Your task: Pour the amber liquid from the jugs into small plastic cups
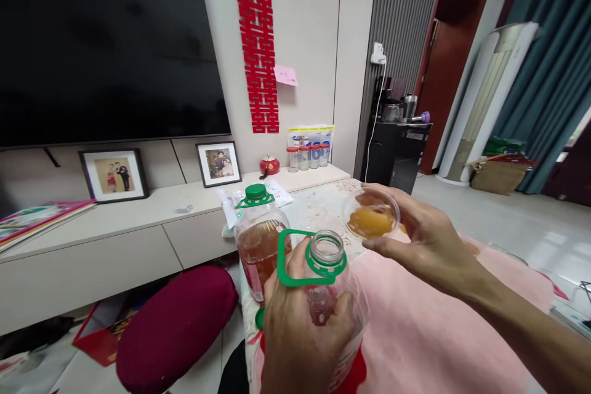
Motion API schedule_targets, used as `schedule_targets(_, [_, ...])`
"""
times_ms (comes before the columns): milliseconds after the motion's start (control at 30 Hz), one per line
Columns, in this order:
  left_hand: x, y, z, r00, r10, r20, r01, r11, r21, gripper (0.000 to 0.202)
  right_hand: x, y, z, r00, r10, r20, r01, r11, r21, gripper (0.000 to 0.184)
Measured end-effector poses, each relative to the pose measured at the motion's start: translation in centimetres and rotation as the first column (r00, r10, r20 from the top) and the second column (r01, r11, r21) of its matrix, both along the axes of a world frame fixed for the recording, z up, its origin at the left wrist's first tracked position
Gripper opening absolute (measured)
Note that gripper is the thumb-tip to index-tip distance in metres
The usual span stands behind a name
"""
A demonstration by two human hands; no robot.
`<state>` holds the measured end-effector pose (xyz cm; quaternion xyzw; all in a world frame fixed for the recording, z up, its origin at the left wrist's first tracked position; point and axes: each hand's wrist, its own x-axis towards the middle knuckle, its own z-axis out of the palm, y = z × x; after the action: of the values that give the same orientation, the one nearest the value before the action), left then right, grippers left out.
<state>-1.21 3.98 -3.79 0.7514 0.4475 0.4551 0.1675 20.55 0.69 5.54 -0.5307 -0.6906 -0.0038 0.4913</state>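
Note:
My left hand (305, 326) is wrapped around a clear plastic jug (355, 301) with a green handle ring (282, 258) at its uncapped neck. In my right hand (422, 237), thumb and fingers grip a clear round bowl (347, 212) by its side, tilted a little above and right of the jug's mouth. Something orange-yellow shows in or through the bowl; I cannot tell which. Just behind my left hand stands a second jug (261, 240) of amber liquid, closed with a green cap (256, 192). A loose green cap (260, 318) lies beside my left wrist.
A pink cloth (438, 326) covers the table's right part; small crumbs (318, 218) are scattered toward the back. Behind are a white cabinet (180, 215) with picture frames (218, 163), a red pot (269, 165) and several jars (303, 158). A maroon stool (178, 329) stands at left.

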Motion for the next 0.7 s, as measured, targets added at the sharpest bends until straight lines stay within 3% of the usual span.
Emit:
schedule_targets(167, [0.3, -0.2, 0.1, 0.999, -0.03, 0.022, 0.031, 0.999, -0.028, 0.075, -1.1, 1.2, 1.1, 0.983, 0.031, 0.182, -0.048, 0.995, 0.088, 0.061])
schedule_targets(333, [1.0, -0.5, 0.5, 0.997, 0.013, 0.075, -0.012, 1.0, -0.009, 0.072, -1.3, 1.4, 1.7, 0.956, 0.044, 0.29, -0.089, 0.985, 0.146, 0.057])
schedule_targets(567, [0.6, -0.1, 0.4, 1.0, -0.024, 0.013, 0.024, 0.999, 0.043, 0.07, -1.7, 1.6, 2.3, 0.916, 0.038, 0.4, -0.135, 0.967, 0.218, 0.057])
schedule_targets(700, [0.6, -0.2, 0.6, 1.0, 0.01, -0.001, -0.01, 0.999, 0.048, 0.074, -1.9, 1.7, 2.5, 0.896, 0.024, 0.443, -0.15, 0.956, 0.251, 0.061])
